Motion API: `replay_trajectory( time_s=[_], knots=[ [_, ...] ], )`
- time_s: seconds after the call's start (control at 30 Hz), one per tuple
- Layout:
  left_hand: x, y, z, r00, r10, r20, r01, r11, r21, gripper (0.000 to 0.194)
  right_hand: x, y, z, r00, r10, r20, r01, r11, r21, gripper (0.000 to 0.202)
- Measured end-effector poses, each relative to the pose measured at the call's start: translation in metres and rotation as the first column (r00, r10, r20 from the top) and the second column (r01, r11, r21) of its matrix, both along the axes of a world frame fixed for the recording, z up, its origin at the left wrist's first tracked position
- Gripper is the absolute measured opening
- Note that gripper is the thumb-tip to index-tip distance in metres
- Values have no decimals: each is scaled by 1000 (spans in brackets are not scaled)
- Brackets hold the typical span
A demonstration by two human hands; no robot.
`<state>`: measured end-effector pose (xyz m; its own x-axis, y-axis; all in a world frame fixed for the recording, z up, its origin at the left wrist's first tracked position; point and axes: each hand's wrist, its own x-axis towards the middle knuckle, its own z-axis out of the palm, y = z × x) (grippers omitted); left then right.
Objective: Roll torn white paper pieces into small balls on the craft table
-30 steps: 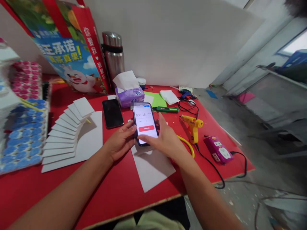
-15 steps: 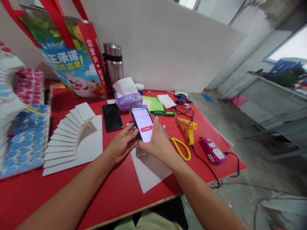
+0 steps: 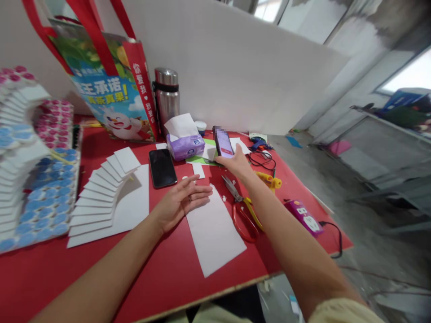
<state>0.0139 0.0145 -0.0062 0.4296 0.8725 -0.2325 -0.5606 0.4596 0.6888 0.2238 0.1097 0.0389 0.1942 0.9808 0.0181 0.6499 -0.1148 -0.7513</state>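
Note:
My right hand (image 3: 237, 162) grips a phone with a lit screen (image 3: 223, 142), tilted over the green and white papers near the tissue pack. My left hand (image 3: 182, 201) is open, palm up with fingers stretched out and holding nothing, at the top left edge of a white sheet (image 3: 218, 237). A dark phone (image 3: 162, 168) lies on the red table (image 3: 161, 278) beyond my left hand. Pliers-like cutters (image 3: 233, 188) with a red and a yellow handle lie below my right wrist.
Fanned white cards (image 3: 97, 197) and trays of blue flowers (image 3: 43, 206) occupy the left. A bag (image 3: 114, 89), steel bottle (image 3: 167, 101) and purple tissue pack (image 3: 186, 146) stand behind. To the right are a yellow glue gun (image 3: 269, 179) and purple socket (image 3: 305, 217).
The lit phone has moved away and to the right in my right hand. My left hand has let go of it and opened. The white sheet and cutters are more exposed.

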Motion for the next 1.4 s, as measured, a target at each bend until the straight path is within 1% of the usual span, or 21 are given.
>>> replay_trajectory(
  time_s=[0.07,0.13,0.23,0.37,0.57,0.67,0.83,0.93,1.03,1.13,1.27,1.4],
  knots=[
    [0,1,-2,1000,0,-1,0,1000,8,42,9,15,-1,1000,-3,31,3,1000,26,123],
    [0,1,-3,1000,-17,4,17,1000,20,43,14,27,-5,996,7,89,-11,999,46,122],
    [-1,1,-5,999,-49,14,49,998,44,44,12,36,-13,979,9,202,-18,999,41,122],
    [-1,1,-6,998,-61,3,61,996,63,44,8,32,-19,959,13,284,-19,1000,20,120],
    [1,1,-7,997,-71,-4,71,995,67,44,13,22,-15,944,-5,329,-2,1000,21,115],
    [1,1,-7,997,-75,1,75,995,72,44,10,24,-18,928,-6,371,6,1000,1,110],
    [0,2,-7,997,-77,-8,77,994,77,45,0,38,-24,906,40,422,-19,998,-55,100],
    [0,2,-8,997,-80,-11,81,994,79,46,-4,46,-25,900,60,433,-21,995,-93,94],
    [-1,2,-7,997,-74,-17,75,995,72,47,-9,50,-24,885,72,460,-17,992,-123,94],
    [-1,2,-7,998,-64,-18,65,996,66,46,-16,51,-23,871,63,487,3,991,-132,94],
    [-1,2,-6,998,-63,-12,64,995,71,42,-26,51,-24,859,40,510,21,993,-115,86],
    [1,1,-7,997,-75,-23,77,993,94,43,-29,43,-21,849,57,525,-13,996,-87,89]
  ],
)
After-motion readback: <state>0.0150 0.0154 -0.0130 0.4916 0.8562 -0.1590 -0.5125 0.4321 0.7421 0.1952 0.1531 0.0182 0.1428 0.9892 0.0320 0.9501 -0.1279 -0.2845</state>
